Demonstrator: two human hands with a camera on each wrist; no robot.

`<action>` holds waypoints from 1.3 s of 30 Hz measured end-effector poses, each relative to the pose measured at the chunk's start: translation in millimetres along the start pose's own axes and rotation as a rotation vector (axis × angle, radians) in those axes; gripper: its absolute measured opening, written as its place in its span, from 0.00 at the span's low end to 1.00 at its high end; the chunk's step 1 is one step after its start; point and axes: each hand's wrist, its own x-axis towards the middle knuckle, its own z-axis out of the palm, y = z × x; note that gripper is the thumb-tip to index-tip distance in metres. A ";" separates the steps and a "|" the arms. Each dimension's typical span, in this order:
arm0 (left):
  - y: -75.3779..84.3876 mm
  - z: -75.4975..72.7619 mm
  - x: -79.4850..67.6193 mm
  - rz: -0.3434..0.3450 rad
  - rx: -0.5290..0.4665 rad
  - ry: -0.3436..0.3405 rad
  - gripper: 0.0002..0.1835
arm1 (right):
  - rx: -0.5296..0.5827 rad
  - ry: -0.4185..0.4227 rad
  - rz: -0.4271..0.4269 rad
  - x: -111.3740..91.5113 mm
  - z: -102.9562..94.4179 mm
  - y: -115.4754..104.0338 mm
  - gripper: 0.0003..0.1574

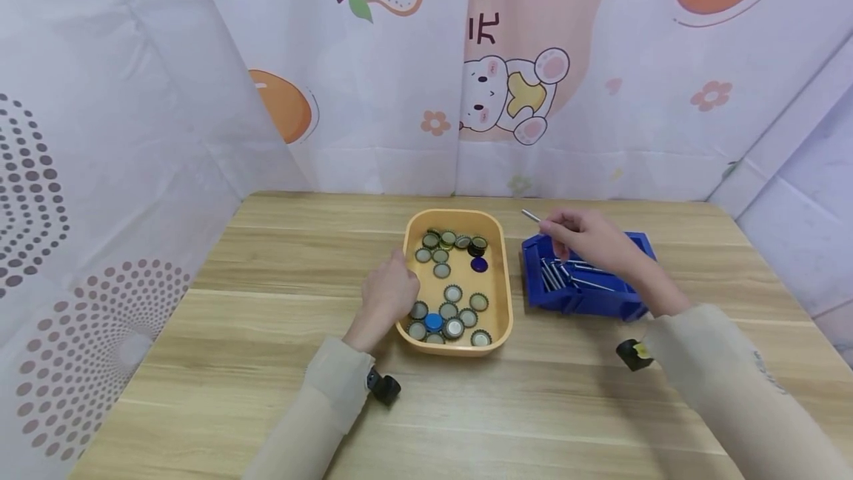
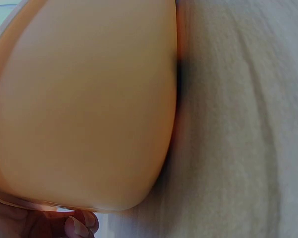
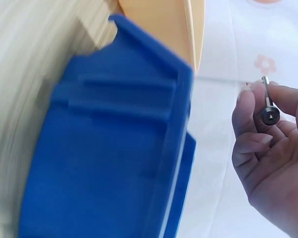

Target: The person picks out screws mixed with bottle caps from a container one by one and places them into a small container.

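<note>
My left hand (image 1: pixel 389 289) grips the left rim of a yellow-orange plastic tray (image 1: pixel 509 302). In the left wrist view its curled fingers (image 2: pixel 82 224) show at the edge of the tray's wall (image 2: pixel 84 104). Bottle caps (image 1: pixel 453 293) lie in the tray in two loose groups, most of them silvery inside up. A thin metal bolt (image 1: pixel 531 215) is pinched between thumb and fingers of my right hand (image 1: pixel 593 239), above a blue bin (image 1: pixel 580 305). The right wrist view shows its round head (image 3: pixel 270 116). More metal bolts (image 1: pixel 552 275) lie inside the bin, partly hidden by that hand.
Tray and bin stand side by side on a wood-grain table (image 1: pixel 286 295), with a narrow gap between them. A printed curtain (image 1: pixel 373 95) hangs along the table's back edge. Small black cameras (image 1: pixel 384 388) are strapped at both wrists.
</note>
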 end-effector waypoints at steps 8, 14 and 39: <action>0.2 1.4 -0.2 -0.006 -0.011 -0.001 0.22 | -0.055 0.023 -0.008 -7.3 -14.1 22.2 0.20; 1.1 1.0 0.0 -0.002 -0.014 -0.001 0.22 | -0.127 -0.001 -0.003 -14.1 -23.4 31.3 0.19; 0.3 1.9 -0.1 -0.001 -0.014 0.007 0.22 | -0.488 -0.043 -0.014 -16.1 -23.3 35.7 0.14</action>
